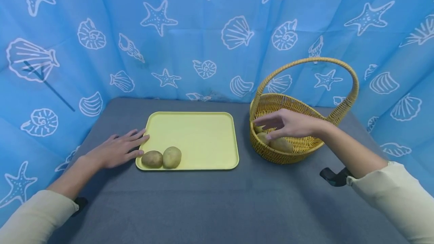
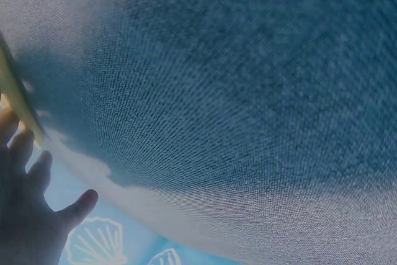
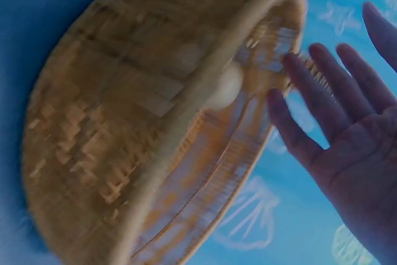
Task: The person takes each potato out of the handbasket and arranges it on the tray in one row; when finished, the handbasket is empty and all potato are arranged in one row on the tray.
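My left hand [image 1: 116, 150] lies with spread fingers over the left edge of a yellow tray [image 1: 193, 134], fingertips right at the rim. Two potatoes, a darker one [image 1: 152, 159] and a paler one [image 1: 171, 157], sit side by side in the tray's front left corner. Over the wicker basket [image 1: 274, 155] hovers my right hand [image 1: 288, 122], its fingers loosely extended and holding nothing. Beneath it, several potatoes [image 1: 281, 145] rest inside the basket, partly hidden by the hand. In the right wrist view, the open palm [image 3: 366, 153] faces the basket's mouth, where one potato [image 3: 226, 88] shows.
The basket's tall arched handle [image 1: 308, 60] rises above the right forearm. A grey cloth [image 1: 217, 199] covers the table. Behind and at both sides hangs a blue curtain [image 1: 203, 22] with white shells and starfish.
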`<state>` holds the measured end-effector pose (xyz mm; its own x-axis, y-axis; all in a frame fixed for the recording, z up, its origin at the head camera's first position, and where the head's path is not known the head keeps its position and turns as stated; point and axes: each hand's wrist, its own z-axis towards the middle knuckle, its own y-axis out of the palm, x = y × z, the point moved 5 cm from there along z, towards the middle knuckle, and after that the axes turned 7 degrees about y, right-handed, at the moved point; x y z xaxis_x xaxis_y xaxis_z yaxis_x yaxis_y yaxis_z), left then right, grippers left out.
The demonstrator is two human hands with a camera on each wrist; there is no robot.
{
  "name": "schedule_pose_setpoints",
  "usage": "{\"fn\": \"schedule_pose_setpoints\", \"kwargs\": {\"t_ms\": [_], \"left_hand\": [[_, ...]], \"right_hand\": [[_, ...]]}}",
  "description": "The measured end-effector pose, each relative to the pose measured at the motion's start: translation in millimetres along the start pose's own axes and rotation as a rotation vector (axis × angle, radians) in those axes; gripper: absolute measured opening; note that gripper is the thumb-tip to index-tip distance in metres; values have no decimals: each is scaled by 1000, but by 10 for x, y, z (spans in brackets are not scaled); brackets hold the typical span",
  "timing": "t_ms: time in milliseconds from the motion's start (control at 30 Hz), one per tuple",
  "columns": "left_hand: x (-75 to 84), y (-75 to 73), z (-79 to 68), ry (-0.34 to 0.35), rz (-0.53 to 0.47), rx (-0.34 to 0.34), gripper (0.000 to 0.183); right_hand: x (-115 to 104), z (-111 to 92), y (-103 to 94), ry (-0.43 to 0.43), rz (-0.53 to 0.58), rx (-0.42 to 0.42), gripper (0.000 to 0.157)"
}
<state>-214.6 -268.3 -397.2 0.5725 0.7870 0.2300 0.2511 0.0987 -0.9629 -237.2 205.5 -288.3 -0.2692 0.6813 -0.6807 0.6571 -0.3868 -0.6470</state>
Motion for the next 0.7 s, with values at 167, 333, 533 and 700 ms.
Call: {"fn": "schedule_pose_setpoints", "kwargs": {"t_ms": [167,333,533,700], "left_hand": [[-7,7,4,-4,-11,-5,67],[-16,14,-1,-7,-11,-6,67],[-5,6,2,2,-3,-2,66],[0,-2,7,2,2,-6,67]], "right_hand": [[286,-98,-161,33,65,22,58],[513,-173,-293,114,138,-2,56],[694,-218,-318,212,130,-118,55],[828,-219,-278,310,182,-219,57]]}}
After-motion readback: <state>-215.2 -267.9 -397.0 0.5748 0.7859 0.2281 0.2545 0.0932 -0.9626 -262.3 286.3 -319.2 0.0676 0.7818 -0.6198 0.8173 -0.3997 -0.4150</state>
